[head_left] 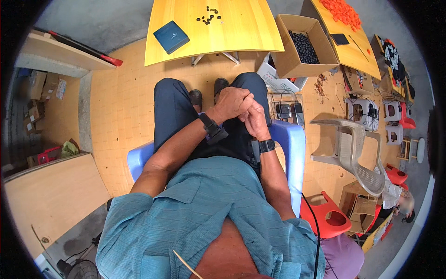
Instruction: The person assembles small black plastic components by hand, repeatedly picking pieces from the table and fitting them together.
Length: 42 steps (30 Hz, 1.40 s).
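Above my lap my two hands meet, fingertips against each other. My left hand (229, 103) is curled closed, its back facing up. My right hand (256, 122) is closed too, thumb and fingers pressed together against the left. Whatever is between the fingers, if anything, is hidden or too small to name. Both wrists wear dark straps. Beyond my knees, on a yellow table (251, 35), lie several small black round pieces (210, 17) and a dark blue shallow tray (171, 37) with a small pale item in it.
Right of the table, an open cardboard box (284, 44) holds many black pieces (303, 47). A second table (367, 53) bears orange pieces (341, 13) and a dark phone-like slab (339, 39). A beige chair (353, 153) and red stool (325, 216) stand to the right. Blue chair arms (290, 158) flank me.
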{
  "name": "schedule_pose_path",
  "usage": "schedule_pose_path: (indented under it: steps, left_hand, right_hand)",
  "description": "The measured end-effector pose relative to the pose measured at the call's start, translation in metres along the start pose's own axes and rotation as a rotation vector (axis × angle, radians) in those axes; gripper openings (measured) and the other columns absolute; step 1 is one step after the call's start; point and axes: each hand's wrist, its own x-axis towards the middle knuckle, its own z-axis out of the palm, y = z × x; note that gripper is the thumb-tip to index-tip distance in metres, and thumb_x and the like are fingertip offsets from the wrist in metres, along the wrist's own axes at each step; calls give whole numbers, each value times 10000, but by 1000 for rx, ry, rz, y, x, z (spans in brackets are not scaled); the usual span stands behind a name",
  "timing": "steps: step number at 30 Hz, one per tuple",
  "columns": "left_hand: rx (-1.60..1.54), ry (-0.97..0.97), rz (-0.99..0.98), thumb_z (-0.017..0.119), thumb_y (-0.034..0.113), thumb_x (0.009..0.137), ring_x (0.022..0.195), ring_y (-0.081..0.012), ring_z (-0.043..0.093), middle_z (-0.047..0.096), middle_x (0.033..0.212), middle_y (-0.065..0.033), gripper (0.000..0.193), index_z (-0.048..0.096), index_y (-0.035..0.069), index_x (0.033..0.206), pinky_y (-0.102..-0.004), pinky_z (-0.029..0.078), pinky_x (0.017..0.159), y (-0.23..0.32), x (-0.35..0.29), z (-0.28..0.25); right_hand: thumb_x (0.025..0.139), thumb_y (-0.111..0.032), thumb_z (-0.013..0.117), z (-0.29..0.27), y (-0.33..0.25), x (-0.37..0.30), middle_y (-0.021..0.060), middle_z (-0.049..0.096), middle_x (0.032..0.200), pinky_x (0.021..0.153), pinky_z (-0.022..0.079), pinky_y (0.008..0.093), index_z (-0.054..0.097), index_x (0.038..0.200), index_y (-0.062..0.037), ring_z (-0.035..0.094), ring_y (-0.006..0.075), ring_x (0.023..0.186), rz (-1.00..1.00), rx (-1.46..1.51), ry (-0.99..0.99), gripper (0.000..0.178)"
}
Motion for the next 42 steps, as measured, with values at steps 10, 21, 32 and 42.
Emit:
schedule_pose_path:
  steps: [10,21,32,42]
  left_hand:
    - [-533,88,-139,529,283,960,608,-203,622,615,644,-96,339,665,8,816,-364,459,558,-6,0,5]
    - [-474,104,-427,518,336,983,710,-182,660,707,765,-142,423,706,-29,883,-332,493,662,-48,-17,4]
    - [-635,157,-502,511,362,1004,508,-80,476,507,581,13,443,689,-21,870,-259,361,468,-122,-23,8]
    - [-404,119,-542,546,389,954,667,-239,661,677,688,-151,461,718,-20,829,-366,489,637,-141,-29,11]
  right_hand:
    - [1039,-280,473,-4,-8,2,-2,480,760,627,455,261,573,1173,-19,495,131,750,1,323,-149,310]
    - [1015,-232,517,4,-17,9,-2,427,752,624,421,244,545,1181,41,425,134,755,-70,554,-223,321]
    - [989,-194,560,8,-23,18,11,476,759,603,436,246,554,1173,50,482,135,749,-16,355,-59,305]
    - [955,-104,532,-24,-111,101,82,623,896,677,534,230,571,1107,68,603,145,772,-114,484,5,232]
